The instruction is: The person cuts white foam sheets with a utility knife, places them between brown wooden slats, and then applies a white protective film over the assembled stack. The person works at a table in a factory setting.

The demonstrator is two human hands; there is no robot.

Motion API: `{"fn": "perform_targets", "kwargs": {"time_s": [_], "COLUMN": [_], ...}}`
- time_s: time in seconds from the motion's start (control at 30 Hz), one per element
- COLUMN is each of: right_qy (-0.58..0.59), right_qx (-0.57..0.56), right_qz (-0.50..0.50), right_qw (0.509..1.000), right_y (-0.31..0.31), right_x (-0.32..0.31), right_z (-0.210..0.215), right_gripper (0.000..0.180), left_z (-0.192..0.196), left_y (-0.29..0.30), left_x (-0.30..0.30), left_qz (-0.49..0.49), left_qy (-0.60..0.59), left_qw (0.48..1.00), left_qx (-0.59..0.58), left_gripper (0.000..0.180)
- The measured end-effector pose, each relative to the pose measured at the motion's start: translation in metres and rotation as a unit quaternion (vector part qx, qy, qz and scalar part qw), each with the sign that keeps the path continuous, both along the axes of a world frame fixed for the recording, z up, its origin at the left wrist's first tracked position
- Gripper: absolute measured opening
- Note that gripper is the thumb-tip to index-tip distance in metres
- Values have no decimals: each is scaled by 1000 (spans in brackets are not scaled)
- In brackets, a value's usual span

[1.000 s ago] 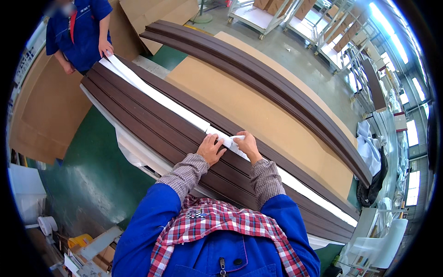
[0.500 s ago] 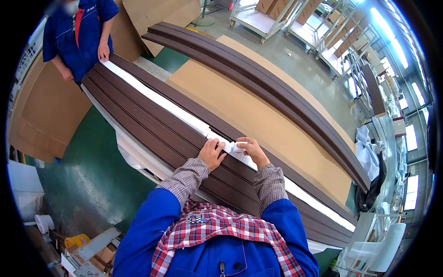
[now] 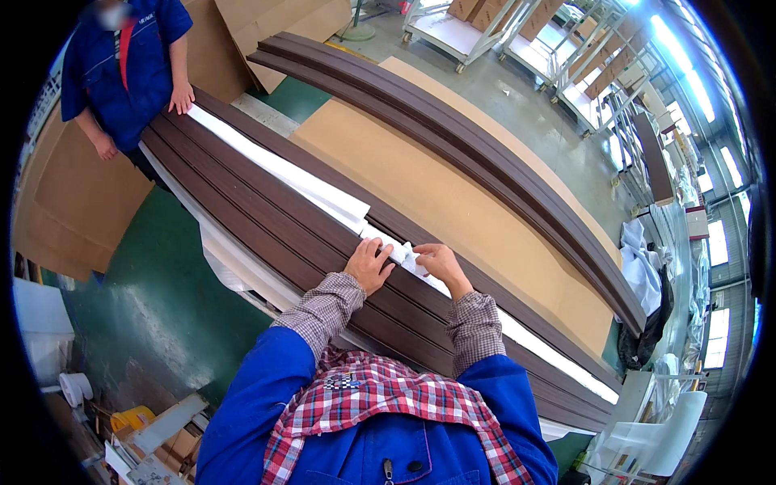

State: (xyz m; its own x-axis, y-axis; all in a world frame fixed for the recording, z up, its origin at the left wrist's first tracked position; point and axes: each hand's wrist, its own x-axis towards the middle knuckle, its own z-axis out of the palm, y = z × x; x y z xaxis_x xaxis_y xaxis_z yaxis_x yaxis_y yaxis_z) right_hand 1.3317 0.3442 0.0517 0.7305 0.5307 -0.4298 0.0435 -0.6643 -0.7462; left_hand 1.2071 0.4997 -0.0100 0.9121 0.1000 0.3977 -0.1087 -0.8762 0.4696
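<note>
A long white packing strip [image 3: 315, 194] lies along the groove between the dark brown grooved profiles [image 3: 267, 206] in front of me. My left hand [image 3: 369, 267] rests at the near edge of this groove, fingers apart and bent over, tips on a crumpled white piece [image 3: 394, 246]. Just to its right, my right hand [image 3: 443, 268] has thumb and fingers pinched on the crumpled part of that piece. What lies under the fingertips is partly hidden. Another white strip [image 3: 558, 368] continues along the groove to the right.
At the far left end, a co-worker in blue [image 3: 133, 73] keeps one hand on the profiles. Another long brown profile [image 3: 485, 153] lies on cardboard [image 3: 388, 182] beyond them. White-decked carts [image 3: 440, 36] stand farther back, and a yellow object [image 3: 133, 418] sits among clutter at lower left.
My right hand has tipped downward over the crumpled white piece, while my left hand stays nearly in place. The co-worker has shifted slightly left, and the far strip's near end looks wider and raised.
</note>
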Motion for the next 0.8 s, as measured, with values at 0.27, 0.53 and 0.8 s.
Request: {"fn": "perform_targets", "kwargs": {"time_s": [0.27, 0.53, 0.8], "right_qy": [187, 243, 137], "right_qx": [66, 123, 66], "right_qz": [-110, -146, -94], "right_qw": [974, 951, 984], "right_y": [3, 1, 6], "right_x": [-18, -40, -52], "right_z": [9, -1, -7], "right_gripper": [42, 47, 56], "left_z": [2, 2, 1], "left_y": [1, 1, 1], "left_x": [0, 1, 0], "left_qz": [-3, 4, 1], "left_qy": [-26, 4, -6], "left_qw": [1000, 1000, 1000], "left_qx": [8, 8, -2], "left_gripper": [43, 48, 48]}}
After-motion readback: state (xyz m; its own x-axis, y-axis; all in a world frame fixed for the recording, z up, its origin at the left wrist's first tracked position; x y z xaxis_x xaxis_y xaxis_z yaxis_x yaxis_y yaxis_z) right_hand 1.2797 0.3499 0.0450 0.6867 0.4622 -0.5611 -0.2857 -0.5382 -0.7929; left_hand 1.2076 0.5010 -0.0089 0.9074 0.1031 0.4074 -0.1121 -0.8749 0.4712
